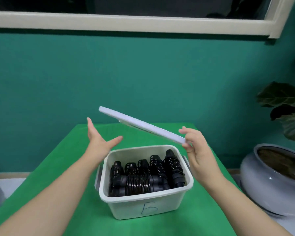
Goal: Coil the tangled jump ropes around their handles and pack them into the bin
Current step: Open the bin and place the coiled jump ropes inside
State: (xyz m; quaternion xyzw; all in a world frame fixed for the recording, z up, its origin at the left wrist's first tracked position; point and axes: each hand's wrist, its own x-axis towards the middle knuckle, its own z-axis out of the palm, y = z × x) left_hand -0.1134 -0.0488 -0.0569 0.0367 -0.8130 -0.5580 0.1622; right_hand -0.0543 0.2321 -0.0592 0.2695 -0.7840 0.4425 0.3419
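The coiled jump ropes all appear to be packed already: black handles with black cord wound tightly round them sit in the white bin, a row standing on end at the back and one bundle lying crosswise in front, none poking above the rim. No loose rope shows anywhere on the green tablecloth, so I judge the coiling and packing done, with only the closing left. The bin, marked with a handwritten letter on its front wall, sits below and between the two hands. The right hand pinches the near corner of the white lid, which hangs tilted above the bin, its far end raised. The left hand is spread wide, fingers straight, holding nothing, just beneath the lid's raised end. Off beyond the right hand stands a potted plant.
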